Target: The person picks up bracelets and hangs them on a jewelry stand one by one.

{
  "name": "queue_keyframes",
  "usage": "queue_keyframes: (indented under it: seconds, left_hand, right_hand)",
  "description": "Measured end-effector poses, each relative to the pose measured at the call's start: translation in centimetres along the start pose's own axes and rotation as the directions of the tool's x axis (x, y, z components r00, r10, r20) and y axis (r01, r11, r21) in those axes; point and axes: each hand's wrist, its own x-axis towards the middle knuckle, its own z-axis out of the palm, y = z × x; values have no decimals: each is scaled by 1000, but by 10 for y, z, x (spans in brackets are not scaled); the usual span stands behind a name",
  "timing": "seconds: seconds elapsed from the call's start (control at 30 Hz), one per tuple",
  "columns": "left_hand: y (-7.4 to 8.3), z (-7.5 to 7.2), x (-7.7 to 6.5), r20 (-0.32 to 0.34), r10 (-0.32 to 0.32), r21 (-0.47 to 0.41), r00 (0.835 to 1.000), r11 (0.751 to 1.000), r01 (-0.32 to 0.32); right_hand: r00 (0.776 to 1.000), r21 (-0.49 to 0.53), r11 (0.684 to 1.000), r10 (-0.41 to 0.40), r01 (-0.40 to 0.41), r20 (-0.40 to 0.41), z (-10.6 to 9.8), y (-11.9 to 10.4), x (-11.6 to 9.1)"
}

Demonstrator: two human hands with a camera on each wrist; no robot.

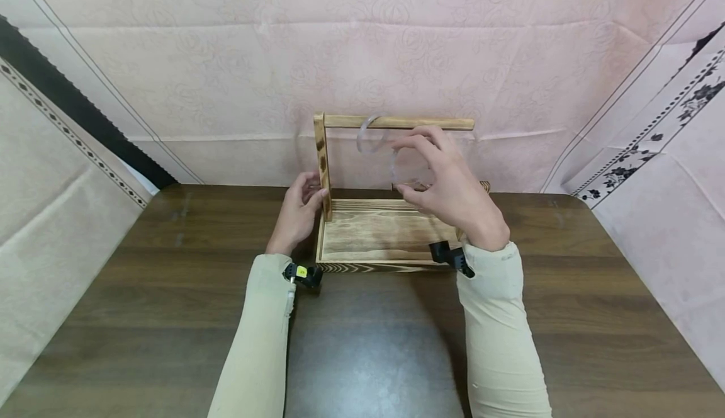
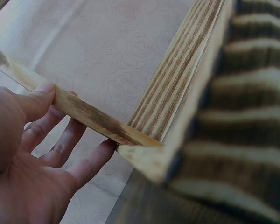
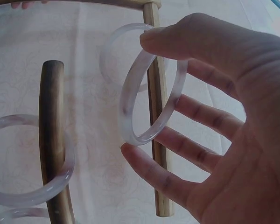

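A pale translucent bangle point(image 3: 130, 93) is held by my right hand point(image 1: 453, 185), the thumb on one edge and fingertips around its other side. It stands close to the top bar point(image 1: 408, 122) of a wooden stand, overlapping that bar in the right wrist view. Another bangle point(image 1: 360, 138) hangs on the same bar, left of my right hand. At the stand's left side, my left hand point(image 1: 297, 210) pinches the upright post point(image 1: 321, 160) between thumb and fingers. A lower bar point(image 3: 51, 112) carries a similar bangle point(image 3: 18, 200); in the head view my right hand hides most of it.
The stand has a shallow wooden tray base point(image 1: 379, 235) with low rims, set near the back of a dark wood table point(image 1: 170, 317). Pale patterned cloth point(image 1: 255, 78) hangs right behind it. The top bar's right end is free.
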Motion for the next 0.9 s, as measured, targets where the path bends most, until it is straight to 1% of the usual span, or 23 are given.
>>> queue_keyframes:
  seconds: [0.13,0.23,0.43,0.9]
  left_hand:
    - [-1,0,1,4,-5,-31,1000,999,5]
    - [-1,1,1,6,-2,-39,1000,999,2]
    - [-2,0,1,-4,4,-5,1000,1000,-4]
    - [-2,0,1,-1,-6,-20,1000,1000,6]
  right_hand:
    - [1000,0,1000,9,-9,-13,-2,2,0]
    - [1000,1,1000,24,-24,-17,-3,4,-1]
    - [999,23,999,24,-23,-33,-6,7,-2]
    - [996,15,999,53,-52,-78,-8,11,-3]
